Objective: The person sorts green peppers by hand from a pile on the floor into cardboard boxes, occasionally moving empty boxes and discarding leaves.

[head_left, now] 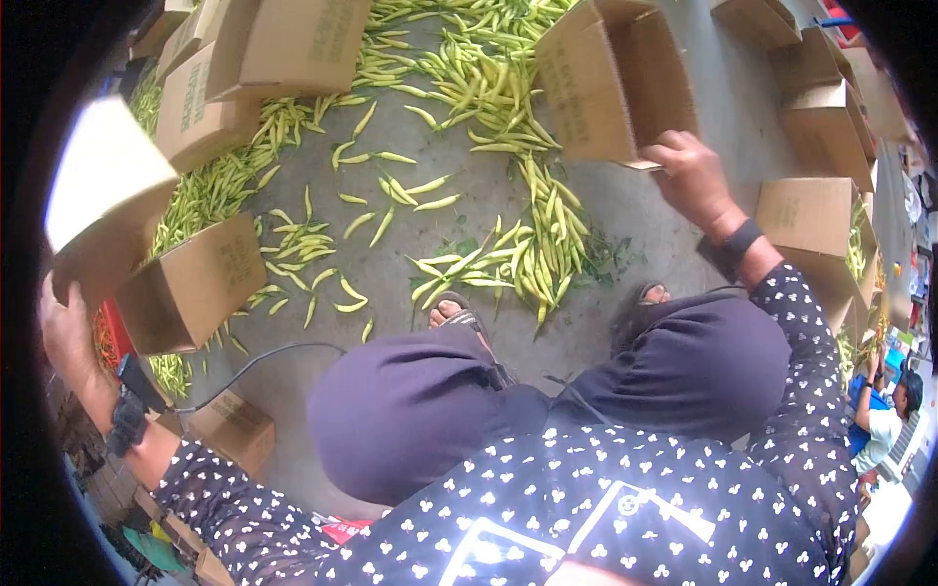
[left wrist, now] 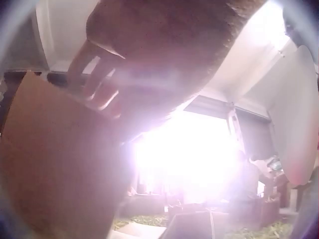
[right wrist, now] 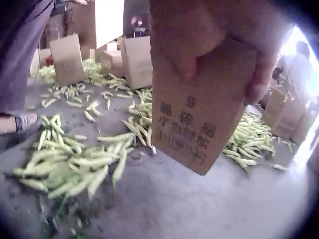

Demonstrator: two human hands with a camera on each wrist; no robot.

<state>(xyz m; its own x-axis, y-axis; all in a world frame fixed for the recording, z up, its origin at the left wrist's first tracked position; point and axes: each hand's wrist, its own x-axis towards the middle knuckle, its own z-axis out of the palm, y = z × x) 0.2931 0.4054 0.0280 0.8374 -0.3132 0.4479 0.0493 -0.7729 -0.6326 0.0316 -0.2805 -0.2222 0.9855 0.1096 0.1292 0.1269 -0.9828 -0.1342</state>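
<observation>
At the upper right of the head view, my right hand pinches the rim of an open cardboard box. The right wrist view shows dark printing on this box, with the fingers over its top edge. Far to the left, my left hand holds the lower edge of another cardboard box, strongly sunlit on top. In the left wrist view its brown side hangs below the curled fingers. Pale green chili peppers lie in a heap on the floor between the two hands.
An open box stands beside the left hand, and more boxes line the upper left. Boxes with peppers stand at the right. Another person is at the far right. A cable runs from the left wrist.
</observation>
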